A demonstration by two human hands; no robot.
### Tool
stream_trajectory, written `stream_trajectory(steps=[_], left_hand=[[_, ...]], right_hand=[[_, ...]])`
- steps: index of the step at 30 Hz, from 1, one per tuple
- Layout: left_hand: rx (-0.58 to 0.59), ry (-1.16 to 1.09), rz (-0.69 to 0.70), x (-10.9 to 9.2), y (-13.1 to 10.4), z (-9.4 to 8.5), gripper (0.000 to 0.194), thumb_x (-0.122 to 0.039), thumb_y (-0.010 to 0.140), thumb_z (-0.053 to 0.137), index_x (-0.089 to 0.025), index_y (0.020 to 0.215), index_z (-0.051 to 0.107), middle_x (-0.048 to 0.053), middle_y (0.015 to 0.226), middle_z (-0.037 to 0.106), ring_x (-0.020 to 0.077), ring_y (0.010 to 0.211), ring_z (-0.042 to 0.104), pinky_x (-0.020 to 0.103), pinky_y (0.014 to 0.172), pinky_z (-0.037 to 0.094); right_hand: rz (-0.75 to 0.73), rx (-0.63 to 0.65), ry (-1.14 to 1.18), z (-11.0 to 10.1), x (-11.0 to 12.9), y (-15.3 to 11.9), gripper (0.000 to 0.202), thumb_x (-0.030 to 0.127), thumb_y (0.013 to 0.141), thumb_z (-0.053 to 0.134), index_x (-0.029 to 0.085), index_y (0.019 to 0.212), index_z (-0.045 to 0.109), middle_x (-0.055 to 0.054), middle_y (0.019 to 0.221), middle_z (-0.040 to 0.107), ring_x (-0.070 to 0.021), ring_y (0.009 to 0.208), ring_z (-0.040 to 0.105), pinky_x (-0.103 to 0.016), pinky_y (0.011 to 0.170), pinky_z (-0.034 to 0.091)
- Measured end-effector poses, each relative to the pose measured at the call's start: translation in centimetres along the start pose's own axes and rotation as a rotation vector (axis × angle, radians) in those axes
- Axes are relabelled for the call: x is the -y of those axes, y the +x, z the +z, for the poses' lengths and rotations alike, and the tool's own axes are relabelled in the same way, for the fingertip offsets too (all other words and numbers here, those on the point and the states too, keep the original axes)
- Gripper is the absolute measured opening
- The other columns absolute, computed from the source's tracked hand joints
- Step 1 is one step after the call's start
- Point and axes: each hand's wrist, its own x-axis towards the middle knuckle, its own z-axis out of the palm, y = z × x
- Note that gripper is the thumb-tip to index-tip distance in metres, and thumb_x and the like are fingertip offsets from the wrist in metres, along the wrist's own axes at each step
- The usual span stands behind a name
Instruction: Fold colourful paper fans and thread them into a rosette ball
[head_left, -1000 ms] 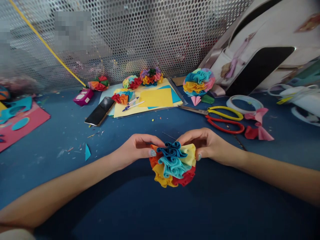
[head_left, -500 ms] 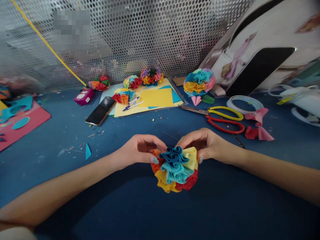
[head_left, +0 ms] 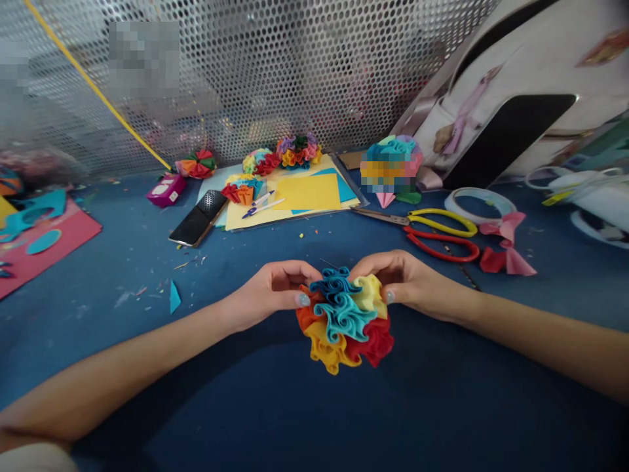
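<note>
Between my two hands is a ball of ruffled paper flowers [head_left: 344,318] in dark blue, light blue, pale yellow, orange, golden yellow and red. My left hand [head_left: 282,288] grips its orange side, with the thumb in front and the other fingers partly hidden behind. On the pale yellow side my right hand [head_left: 403,282] holds it the same way. The ball is above the near part of the blue table, its curled edges turned towards me. A thin needle-like piece [head_left: 328,262] lies just behind it, partly hidden.
Scissors [head_left: 417,226] with yellow and red handles lie right of centre, beside a roll of tape [head_left: 481,204] and pink paper pieces [head_left: 508,246]. Farther back are a phone [head_left: 199,219], yellow paper [head_left: 309,192] with pens, and several finished paper balls. A large phone [head_left: 511,141] leans against a white bag [head_left: 555,52].
The flower ball has tilted up slightly, so that its curled edges face me more. Both hands still hold it and have risen a little.
</note>
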Motion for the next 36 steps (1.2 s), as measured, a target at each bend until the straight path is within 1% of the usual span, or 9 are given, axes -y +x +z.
stream_trajectory(steps=[5, 14, 17, 19, 21, 27, 31, 34, 36], left_hand=[[-0.073, -0.025, -0.036, 0.2, -0.2, -0.1, 0.045, -0.044, 0.073, 0.093, -0.018, 0.103, 0.073, 0.003, 0.096, 0.076, 0.0122, 0.083, 0.073, 0.021, 0.077, 0.058], [-0.1, -0.152, -0.04, 0.5, -0.1, 0.1, 0.048, -0.043, 0.07, 0.096, -0.017, 0.103, 0.072, 0.001, 0.095, 0.076, 0.0113, 0.082, 0.076, 0.019, 0.077, 0.063], [-0.112, -0.161, -0.02, 0.4, -0.2, 0.4, 0.044, -0.041, 0.074, 0.093, -0.018, 0.104, 0.072, 0.001, 0.095, 0.076, 0.0117, 0.083, 0.076, 0.02, 0.078, 0.064], [-0.116, -0.151, 0.01, 0.4, -0.2, 0.6, 0.04, -0.041, 0.079, 0.09, -0.018, 0.104, 0.071, 0.002, 0.094, 0.076, 0.0121, 0.084, 0.076, 0.02, 0.077, 0.065], [-0.124, -0.122, 0.047, 0.5, -0.2, 0.8, 0.036, -0.043, 0.084, 0.086, -0.018, 0.105, 0.07, 0.002, 0.093, 0.075, 0.012, 0.084, 0.076, 0.019, 0.076, 0.065], [-0.132, 0.027, 0.098, 0.5, -0.2, 1.2, 0.034, -0.048, 0.096, 0.07, -0.02, 0.112, 0.064, 0.003, 0.092, 0.07, 0.0133, 0.07, 0.07, 0.029, 0.059, 0.069], [-0.212, 0.151, 0.118, 0.2, -0.3, 1.5, 0.037, -0.051, 0.096, 0.069, -0.02, 0.113, 0.062, 0.003, 0.095, 0.066, 0.0125, 0.075, 0.068, 0.027, 0.06, 0.07], [-0.311, 0.265, 0.16, 0.1, -0.5, 1.8, 0.04, -0.051, 0.091, 0.074, -0.019, 0.112, 0.062, 0.003, 0.1, 0.062, 0.012, 0.078, 0.066, 0.022, 0.058, 0.068], [-0.356, 0.304, 0.161, 0.0, -0.5, 2.0, 0.041, -0.052, 0.09, 0.074, -0.018, 0.11, 0.062, 0.004, 0.103, 0.06, 0.0132, 0.08, 0.066, 0.023, 0.057, 0.068]], right_hand=[[0.01, -0.112, -0.023, 0.6, 0.2, 0.0, 0.038, 0.043, 0.075, 0.092, 0.019, 0.102, 0.08, -0.002, 0.09, 0.08, -0.0109, 0.079, 0.074, -0.019, 0.074, 0.057], [0.036, -0.175, -0.047, 0.5, 0.0, -0.2, 0.041, 0.05, 0.076, 0.089, 0.018, 0.098, 0.076, -0.001, 0.086, 0.072, -0.0115, 0.076, 0.067, -0.02, 0.07, 0.056], [0.057, -0.194, -0.028, 0.6, 0.1, -0.2, 0.04, 0.048, 0.078, 0.089, 0.02, 0.104, 0.076, -0.001, 0.091, 0.073, -0.0111, 0.079, 0.069, -0.019, 0.072, 0.058], [0.065, -0.216, -0.01, 0.7, 0.1, -0.2, 0.038, 0.047, 0.083, 0.085, 0.022, 0.11, 0.075, -0.002, 0.096, 0.073, -0.0114, 0.081, 0.07, -0.02, 0.074, 0.06], [0.066, -0.21, 0.007, 0.8, 0.2, -0.2, 0.036, 0.046, 0.088, 0.08, 0.024, 0.115, 0.072, -0.002, 0.099, 0.073, -0.0123, 0.081, 0.072, -0.022, 0.073, 0.062], [0.061, -0.143, 0.011, 1.0, 0.4, 0.0, 0.032, 0.043, 0.094, 0.074, 0.023, 0.118, 0.067, 0.001, 0.084, 0.069, -0.0109, 0.063, 0.068, -0.021, 0.05, 0.061], [0.06, -0.177, -0.016, 1.1, 0.3, 0.0, 0.031, 0.042, 0.094, 0.074, 0.023, 0.117, 0.066, 0.002, 0.082, 0.066, -0.0094, 0.061, 0.065, -0.021, 0.049, 0.062], [0.04, -0.199, -0.049, 1.2, 0.2, 0.0, 0.031, 0.041, 0.094, 0.074, 0.024, 0.118, 0.066, 0.001, 0.085, 0.064, -0.0107, 0.068, 0.066, -0.021, 0.052, 0.064], [0.017, -0.207, -0.096, 1.5, 0.1, 0.1, 0.031, 0.041, 0.094, 0.074, 0.024, 0.119, 0.066, -0.001, 0.091, 0.063, -0.012, 0.074, 0.066, -0.022, 0.054, 0.064]])
